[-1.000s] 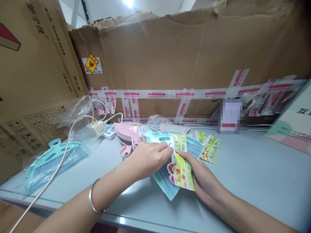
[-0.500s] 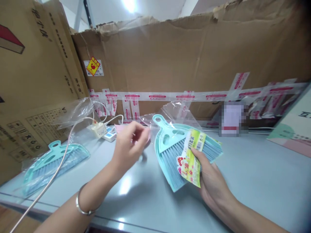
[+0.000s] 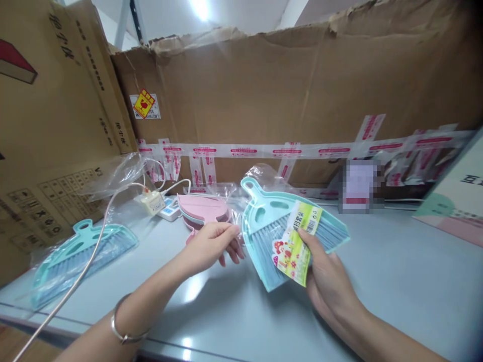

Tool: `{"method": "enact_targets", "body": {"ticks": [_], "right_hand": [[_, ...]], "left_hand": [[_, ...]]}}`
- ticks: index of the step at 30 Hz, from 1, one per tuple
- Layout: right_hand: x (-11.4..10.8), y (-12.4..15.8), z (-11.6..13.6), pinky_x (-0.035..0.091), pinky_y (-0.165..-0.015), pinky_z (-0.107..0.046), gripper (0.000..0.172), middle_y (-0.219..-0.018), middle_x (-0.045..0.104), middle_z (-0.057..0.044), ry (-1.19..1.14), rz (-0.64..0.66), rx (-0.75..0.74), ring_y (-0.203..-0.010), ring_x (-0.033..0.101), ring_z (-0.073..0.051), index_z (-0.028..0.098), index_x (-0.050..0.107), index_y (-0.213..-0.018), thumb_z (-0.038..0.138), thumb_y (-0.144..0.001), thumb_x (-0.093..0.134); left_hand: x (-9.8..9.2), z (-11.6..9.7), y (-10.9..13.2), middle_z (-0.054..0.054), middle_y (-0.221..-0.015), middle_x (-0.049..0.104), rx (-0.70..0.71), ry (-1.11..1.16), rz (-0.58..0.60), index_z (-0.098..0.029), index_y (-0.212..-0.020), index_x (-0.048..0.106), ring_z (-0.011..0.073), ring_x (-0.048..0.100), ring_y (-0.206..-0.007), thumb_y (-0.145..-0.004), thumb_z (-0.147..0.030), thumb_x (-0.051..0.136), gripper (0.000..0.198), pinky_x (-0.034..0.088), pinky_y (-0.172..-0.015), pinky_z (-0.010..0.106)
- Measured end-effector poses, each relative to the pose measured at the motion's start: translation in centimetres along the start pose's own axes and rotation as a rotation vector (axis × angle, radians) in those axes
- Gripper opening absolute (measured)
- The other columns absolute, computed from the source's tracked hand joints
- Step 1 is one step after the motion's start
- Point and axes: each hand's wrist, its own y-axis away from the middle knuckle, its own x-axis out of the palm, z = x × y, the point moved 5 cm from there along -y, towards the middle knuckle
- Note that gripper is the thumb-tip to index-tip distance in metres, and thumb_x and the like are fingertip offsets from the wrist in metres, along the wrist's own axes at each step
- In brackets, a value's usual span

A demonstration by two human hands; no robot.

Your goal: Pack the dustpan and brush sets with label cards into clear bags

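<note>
My right hand (image 3: 330, 281) grips a turquoise dustpan-and-brush set (image 3: 260, 216) by its right side, thumb pressed on the yellow-green printed card (image 3: 300, 246). The set is tilted above the table, its looped handle pointing up and left. Crumpled clear plastic bag (image 3: 260, 173) film shows behind the handle and along the pan's left edge. At that left edge, my left hand (image 3: 215, 244) has its thumb and forefinger closed in a pinch on the thin film, with the other fingers curled below. Beyond this hand lie pink leaf-shaped pieces (image 3: 204, 207), partly hidden by it.
Another turquoise dustpan set (image 3: 85, 256) in clear film lies at the left, crossed by a pale cable (image 3: 94, 246). A plug adapter (image 3: 153, 201) and power strip (image 3: 169, 208) sit behind. Large cardboard boxes (image 3: 241, 90) wall off the table's (image 3: 396, 281) back and left.
My left hand has moved down and slightly right, uncovering the pink leaf-shaped pieces. The film above the pan has dropped and bunched by the handle. My right hand keeps its grip.
</note>
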Motion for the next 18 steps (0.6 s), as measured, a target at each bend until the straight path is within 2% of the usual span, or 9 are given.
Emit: {"method": "enact_targets", "body": {"ticks": [3,6,9,12,15,17,18], "right_hand": [[0.0,-0.2,0.1,0.057,-0.064,-0.028,0.055,-0.095,0.070,-0.002,-0.017,-0.011,-0.037,-0.073,0.067,-0.018,0.023,0.058,-0.117,0.033,-0.065,0.074],[0.0,-0.3,0.2,0.057,-0.068,-0.028,0.054,-0.098,0.070,-0.001,-0.030,-0.016,-0.067,-0.075,0.067,-0.017,0.025,0.056,-0.120,0.033,-0.069,0.071],[0.1,-0.3,0.1,0.056,-0.072,-0.028,0.051,-0.099,0.070,-0.001,-0.050,-0.024,-0.075,-0.077,0.067,-0.016,0.025,0.057,-0.118,0.033,-0.069,0.071],[0.0,-0.5,-0.2,0.056,-0.074,-0.029,0.047,-0.097,0.070,-0.002,-0.067,-0.057,-0.065,-0.078,0.067,-0.017,0.022,0.059,-0.113,0.032,-0.069,0.071],[0.0,-0.7,-0.2,0.056,-0.074,-0.030,0.046,-0.098,0.070,-0.003,-0.074,-0.077,-0.051,-0.081,0.067,-0.018,0.020,0.059,-0.112,0.031,-0.069,0.071],[0.1,-0.7,-0.1,0.056,-0.075,-0.031,0.048,-0.100,0.070,-0.004,-0.088,-0.079,-0.056,-0.083,0.067,-0.019,0.020,0.058,-0.113,0.031,-0.068,0.071],[0.2,-0.6,0.0,0.055,-0.077,-0.032,0.050,-0.101,0.070,-0.003,-0.098,-0.078,-0.063,-0.085,0.067,-0.019,0.021,0.058,-0.114,0.031,-0.068,0.071]], "left_hand": [[0.8,0.0,0.7,0.007,-0.068,0.067,-0.005,-0.047,0.084,-0.014,-0.065,0.057,0.0124,0.062,-0.057,-0.084,-0.041,0.042,0.037,0.042,-0.046,0.018],[1.6,0.2,1.0,0.008,-0.072,0.067,-0.016,-0.068,0.090,-0.013,-0.068,0.060,0.0144,0.063,-0.063,-0.085,-0.041,0.040,0.038,0.046,-0.052,0.022],[2.4,0.4,1.2,0.009,-0.072,0.067,-0.021,-0.088,0.086,-0.013,-0.068,0.060,0.0154,0.062,-0.064,-0.086,-0.040,0.038,0.039,0.046,-0.053,0.023],[3.4,0.5,1.4,0.009,-0.069,0.067,-0.013,-0.125,0.155,-0.013,-0.066,0.061,0.0142,0.061,-0.061,-0.086,-0.039,0.040,0.039,0.045,-0.053,0.022],[3.5,0.7,1.5,0.009,-0.070,0.067,-0.050,-0.052,0.148,-0.012,-0.068,0.062,0.0138,0.061,-0.060,-0.086,-0.043,0.040,0.042,0.046,-0.052,0.022],[3.4,0.8,1.4,0.010,-0.077,0.067,-0.083,0.057,0.114,-0.010,-0.081,0.063,0.0148,0.062,-0.062,-0.083,-0.047,0.046,0.040,0.047,-0.052,0.024],[3.4,0.9,1.3,0.011,-0.083,0.067,-0.090,0.128,0.117,-0.011,-0.094,0.061,0.0157,0.063,-0.065,-0.080,-0.046,0.053,0.039,0.048,-0.053,0.025]]}}
